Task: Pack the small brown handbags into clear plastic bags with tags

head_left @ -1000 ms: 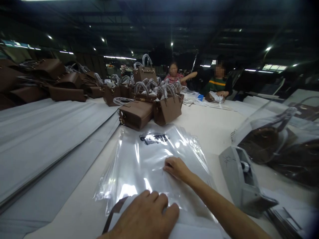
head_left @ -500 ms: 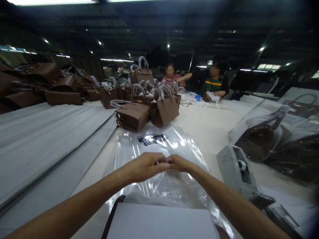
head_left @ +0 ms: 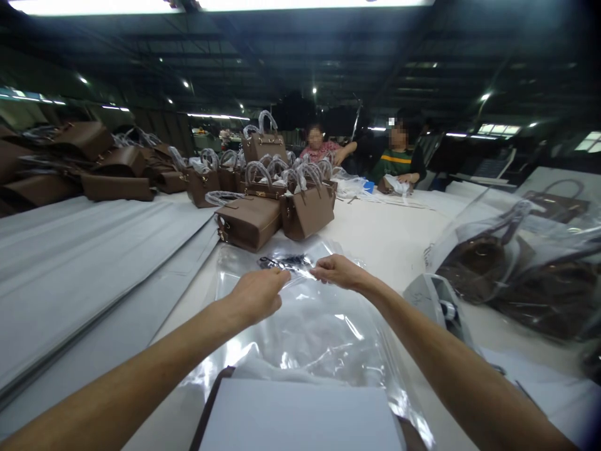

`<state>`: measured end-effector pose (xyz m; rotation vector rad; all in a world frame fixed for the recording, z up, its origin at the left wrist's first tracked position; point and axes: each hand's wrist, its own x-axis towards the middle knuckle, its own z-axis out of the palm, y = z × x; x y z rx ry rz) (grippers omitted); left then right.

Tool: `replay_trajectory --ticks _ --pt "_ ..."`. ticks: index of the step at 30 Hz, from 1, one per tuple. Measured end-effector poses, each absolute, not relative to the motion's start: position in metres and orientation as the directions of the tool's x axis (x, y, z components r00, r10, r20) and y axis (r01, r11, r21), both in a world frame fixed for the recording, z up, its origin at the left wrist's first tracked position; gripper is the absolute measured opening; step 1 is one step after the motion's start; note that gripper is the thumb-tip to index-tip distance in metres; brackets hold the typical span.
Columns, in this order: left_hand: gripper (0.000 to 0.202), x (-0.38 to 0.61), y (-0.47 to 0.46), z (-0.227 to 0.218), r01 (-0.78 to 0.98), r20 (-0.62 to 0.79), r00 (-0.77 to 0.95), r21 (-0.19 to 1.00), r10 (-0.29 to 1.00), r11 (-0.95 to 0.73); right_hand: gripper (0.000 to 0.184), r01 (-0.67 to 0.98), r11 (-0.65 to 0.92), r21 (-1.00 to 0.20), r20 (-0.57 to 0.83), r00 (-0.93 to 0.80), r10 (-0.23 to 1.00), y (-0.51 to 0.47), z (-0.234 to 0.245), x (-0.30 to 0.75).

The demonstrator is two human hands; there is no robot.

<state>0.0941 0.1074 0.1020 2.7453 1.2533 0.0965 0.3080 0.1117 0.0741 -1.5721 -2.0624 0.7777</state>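
Both my hands are pinched on a clear plastic bag (head_left: pixel 310 319), which lies over the table in front of me. My left hand (head_left: pixel 260 293) has its thumb and fingertips closed on the film. A little to the right, my right hand (head_left: pixel 339 272) grips the same film, its fingers curled. Dark printing shows on the plastic just beyond the fingertips. Closest to me, a flat white board or sheet (head_left: pixel 300 416) rests at the bag's near end, with a dark brown edge at its left and some brown at its lower right.
Brown handbags (head_left: pixel 251 220) with plastic-wrapped handles stand beyond the film; more are piled at the far left. Grey-white sheets (head_left: pixel 94 263) cover the left side. At right are a tape dispenser (head_left: pixel 436 300) and bagged handbags (head_left: pixel 488 263). Two people (head_left: pixel 399 160) work across the table.
My hands were together over the film; now they have moved forward and apart, each pinching it. The plastic between them is lifted and pulled.
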Motion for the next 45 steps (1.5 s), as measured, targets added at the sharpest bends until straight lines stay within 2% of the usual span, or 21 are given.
replay_trajectory --ticks 3,5,6,8,9,12,15,17,21,24,27,29,31,33,36,40,43,45 --pt "0.016 0.077 0.114 0.113 0.731 0.023 0.66 0.209 0.751 -0.649 0.043 0.771 0.328 -0.546 0.17 -0.281 0.945 0.086 0.08 0.303" --pt "0.026 0.066 0.118 0.113 0.711 0.033 0.666 0.276 0.746 -0.647 0.059 0.812 0.482 -0.33 0.315 -0.387 0.867 0.068 0.073 0.305" --pt "0.03 0.061 0.12 0.111 0.696 0.031 0.673 0.309 0.739 -0.648 0.06 0.823 0.531 -0.202 0.365 -0.44 0.82 0.06 0.067 0.308" --pt "0.035 0.051 0.122 0.106 0.668 0.005 0.693 0.371 0.72 -0.645 0.039 0.837 0.547 -0.021 0.415 -0.49 0.767 0.052 0.054 0.318" --pt "0.036 0.047 0.123 0.103 0.657 -0.017 0.703 0.398 0.711 -0.64 0.029 0.846 0.534 0.001 0.422 -0.484 0.767 0.05 0.048 0.323" --pt "0.037 0.044 0.12 0.1 0.637 -0.062 0.719 0.458 0.693 -0.62 0.027 0.841 0.542 0.0 0.411 -0.494 0.766 0.052 0.044 0.33" --pt "0.043 0.059 0.108 0.106 0.6 -0.009 0.728 0.492 0.685 -0.631 0.026 0.834 0.551 -0.018 0.367 -0.507 0.78 0.058 0.056 0.323" --pt "0.048 0.077 0.097 0.112 0.587 0.037 0.736 0.463 0.676 -0.664 0.027 0.843 0.536 -0.041 0.352 -0.49 0.798 0.064 0.065 0.316" --pt "0.024 0.103 0.087 0.116 0.649 0.041 0.706 0.362 0.707 -0.669 0.026 0.857 0.508 -0.089 0.348 -0.451 0.822 0.078 0.075 0.314" --pt "0.025 0.102 0.095 0.11 0.659 0.037 0.684 0.396 0.728 -0.639 0.029 0.857 0.503 -0.108 0.337 -0.445 0.83 0.081 0.075 0.321" --pt "0.018 0.095 0.106 0.1 0.649 0.051 0.657 0.469 0.752 -0.599 0.021 0.842 0.531 -0.096 0.345 -0.472 0.811 0.075 0.074 0.322" --pt "0.019 0.093 0.112 0.091 0.64 0.062 0.629 0.525 0.775 -0.561 0.031 0.813 0.582 0.012 0.427 -0.531 0.732 0.067 0.072 0.318" --pt "0.028 0.094 0.116 0.082 0.622 0.077 0.604 0.576 0.793 -0.53 0.039 0.759 0.618 0.205 0.517 -0.62 0.59 0.06 0.07 0.314" --pt "0.036 0.096 0.117 0.074 0.597 0.096 0.589 0.618 0.803 -0.512 0.036 0.684 0.622 0.38 0.533 -0.712 0.457 0.055 0.068 0.31" --pt "0.041 0.098 0.118 0.067 0.553 0.139 0.576 0.66 0.806 -0.509 0.023 0.627 0.628 0.461 0.514 -0.765 0.387 0.048 0.059 0.307" --pt "0.037 0.095 0.123 0.074 0.536 0.248 0.494 0.667 0.833 -0.517 0.024 0.68 0.615 0.4 0.546 -0.715 0.435 0.03 0.03 0.306" --pt "0.036 0.094 0.127 0.086 0.567 0.343 0.399 0.637 0.85 -0.523 0.019 0.66 0.647 0.381 0.424 -0.747 0.512 0.012 0.0 0.311" --pt "0.036 0.096 0.125 0.093 0.586 0.384 0.401 0.59 0.832 -0.555 0.02 0.716 0.61 0.341 0.3 -0.697 0.651 0.003 -0.01 0.314"
